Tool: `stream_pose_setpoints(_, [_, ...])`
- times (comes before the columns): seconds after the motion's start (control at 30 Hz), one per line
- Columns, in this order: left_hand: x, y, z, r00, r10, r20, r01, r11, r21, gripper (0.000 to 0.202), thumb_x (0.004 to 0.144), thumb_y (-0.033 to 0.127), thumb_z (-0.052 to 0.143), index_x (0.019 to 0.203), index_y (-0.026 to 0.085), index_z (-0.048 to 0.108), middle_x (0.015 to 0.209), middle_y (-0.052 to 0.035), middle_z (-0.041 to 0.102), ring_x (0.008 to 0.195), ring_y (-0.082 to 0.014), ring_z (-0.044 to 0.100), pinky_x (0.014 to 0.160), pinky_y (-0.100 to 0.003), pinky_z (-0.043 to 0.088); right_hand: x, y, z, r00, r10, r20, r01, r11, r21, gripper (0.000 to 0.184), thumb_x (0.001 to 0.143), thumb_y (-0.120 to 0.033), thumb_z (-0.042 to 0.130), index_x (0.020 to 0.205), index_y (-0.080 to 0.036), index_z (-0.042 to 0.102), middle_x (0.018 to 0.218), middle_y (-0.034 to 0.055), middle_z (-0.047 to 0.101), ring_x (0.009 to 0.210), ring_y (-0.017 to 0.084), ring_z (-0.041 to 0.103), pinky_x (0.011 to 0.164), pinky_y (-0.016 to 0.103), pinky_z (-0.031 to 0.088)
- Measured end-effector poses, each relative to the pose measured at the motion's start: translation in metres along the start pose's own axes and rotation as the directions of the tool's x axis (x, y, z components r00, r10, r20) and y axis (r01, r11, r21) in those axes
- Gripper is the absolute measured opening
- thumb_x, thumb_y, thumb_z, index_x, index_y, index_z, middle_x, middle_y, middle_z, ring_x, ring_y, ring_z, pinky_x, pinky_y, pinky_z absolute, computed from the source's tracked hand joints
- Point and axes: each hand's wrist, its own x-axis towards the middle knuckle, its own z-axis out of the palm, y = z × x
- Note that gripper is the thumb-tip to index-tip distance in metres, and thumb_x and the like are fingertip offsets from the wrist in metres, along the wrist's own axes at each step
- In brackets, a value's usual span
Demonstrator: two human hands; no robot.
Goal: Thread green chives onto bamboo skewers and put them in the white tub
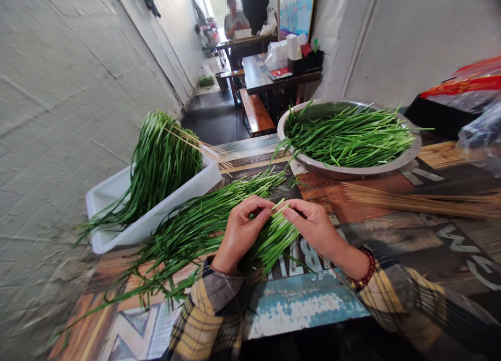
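Garlic chives (276, 241) hang in a small bunch between my two hands, their pale cut ends pointing up. My left hand (246, 228) is closed, thumb and fingers pinched on the ends of the bunch. From the other side, my right hand (313, 223) pinches the same pale ends with thumb and forefinger. A thin stick, perhaps a skewer, shows under my right wrist; whether it runs through the chives is hidden. A loose pile of chives (195, 220) lies on the table, left of my left hand.
A white plastic tray (156, 215) at left holds skewered chives (168, 147). A metal basin (344, 170) of loose chives stands at back right, with bamboo skewers (415, 202) in front. Plastic-wrapped packages (469, 89) lie far right. Beyond are a bench (256, 110) and a seated person (236, 22).
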Motion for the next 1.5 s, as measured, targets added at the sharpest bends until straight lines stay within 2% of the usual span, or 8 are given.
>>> stream_pose_setpoints(0.77, [0.001, 0.003, -0.001, 0.997, 0.074, 0.02, -0.075, 0.996, 0.054, 0.012, 0.084, 0.022, 0.061, 0.08, 0.017, 0.071, 0.077, -0.0029, 0.066, 0.074, -0.0151, 0.059, 0.072, -0.026, 0.045, 0.001, 0.005, -0.001, 0.999, 0.029, 0.021, -0.028, 0.998, -0.052, 0.02, 0.088, -0.032, 0.055, 0.083, -0.018, 0.068, 0.081, 0.0033, 0.071, 0.073, 0.017, 0.063, 0.068, 0.027, 0.048])
stream_pose_setpoints(0.87, [0.0, 0.005, -0.002, 0.997, 0.073, 0.019, -0.074, 0.995, 0.061, 0.012, 0.084, 0.021, 0.06, 0.08, 0.016, 0.07, 0.078, -0.0032, 0.066, 0.075, -0.0151, 0.059, 0.072, -0.026, 0.045, 0.001, 0.008, -0.001, 1.0, 0.021, -0.009, -0.021, 0.999, -0.04, 0.019, 0.086, -0.032, 0.058, 0.095, -0.017, 0.065, 0.079, 0.0023, 0.066, 0.07, 0.015, 0.059, 0.066, 0.026, 0.046])
stream_pose_setpoints(0.93, [0.0, 0.005, -0.002, 0.997, 0.071, 0.021, -0.073, 0.995, 0.064, 0.013, 0.084, 0.022, 0.059, 0.08, 0.016, 0.07, 0.078, -0.0033, 0.066, 0.075, -0.0151, 0.059, 0.072, -0.026, 0.045, 0.0, 0.01, -0.001, 1.0, -0.002, -0.028, 0.0, 0.998, -0.056, 0.029, 0.085, -0.031, 0.059, 0.111, -0.018, 0.06, 0.073, -0.0009, 0.06, 0.066, 0.014, 0.055, 0.063, 0.025, 0.043])
stream_pose_setpoints(1.0, [0.0, 0.005, -0.002, 0.997, 0.07, 0.027, -0.071, 0.996, 0.06, 0.013, 0.085, 0.023, 0.059, 0.08, 0.017, 0.069, 0.079, -0.0033, 0.067, 0.075, -0.0151, 0.059, 0.072, -0.026, 0.045, -0.001, 0.01, -0.001, 0.999, -0.036, -0.026, 0.033, 0.995, -0.097, 0.034, 0.087, -0.03, 0.057, 0.119, -0.02, 0.056, 0.068, -0.0035, 0.052, 0.063, 0.013, 0.051, 0.062, 0.024, 0.041])
stream_pose_setpoints(1.1, [-0.001, 0.003, -0.001, 0.997, 0.073, 0.031, -0.074, 0.996, 0.05, 0.014, 0.085, 0.024, 0.059, 0.081, 0.016, 0.07, 0.079, -0.0037, 0.067, 0.076, -0.0154, 0.059, 0.073, -0.026, 0.045, -0.002, 0.01, -0.001, 0.997, -0.08, -0.005, 0.078, 0.988, -0.13, 0.028, 0.089, -0.029, 0.054, 0.115, -0.021, 0.057, 0.07, -0.0037, 0.051, 0.064, 0.012, 0.05, 0.062, 0.024, 0.04])
stream_pose_setpoints(1.33, [-0.001, 0.004, 0.0, 0.993, 0.088, 0.08, -0.09, 0.996, 0.019, 0.015, 0.085, 0.02, 0.057, 0.078, 0.016, 0.07, 0.077, -0.0032, 0.065, 0.076, -0.0152, 0.059, 0.073, -0.026, 0.045, -0.005, 0.011, -0.001, 0.996, -0.084, 0.011, 0.084, 0.987, -0.138, 0.014, 0.093, -0.032, 0.049, 0.1, -0.021, 0.055, 0.076, -0.0011, 0.056, 0.067, 0.013, 0.054, 0.061, 0.024, 0.04])
stream_pose_setpoints(1.5, [-0.002, 0.006, 0.0, 0.994, 0.066, 0.081, -0.07, 0.996, 0.047, 0.014, 0.085, 0.02, 0.057, 0.08, 0.015, 0.069, 0.081, -0.0042, 0.066, 0.079, -0.016, 0.059, 0.074, -0.026, 0.045, -0.004, 0.009, -0.003, 0.996, -0.086, 0.013, 0.087, 0.981, -0.173, 0.017, 0.096, -0.033, 0.043, 0.1, -0.021, 0.055, 0.078, -0.0004, 0.057, 0.066, 0.014, 0.053, 0.06, 0.025, 0.039])
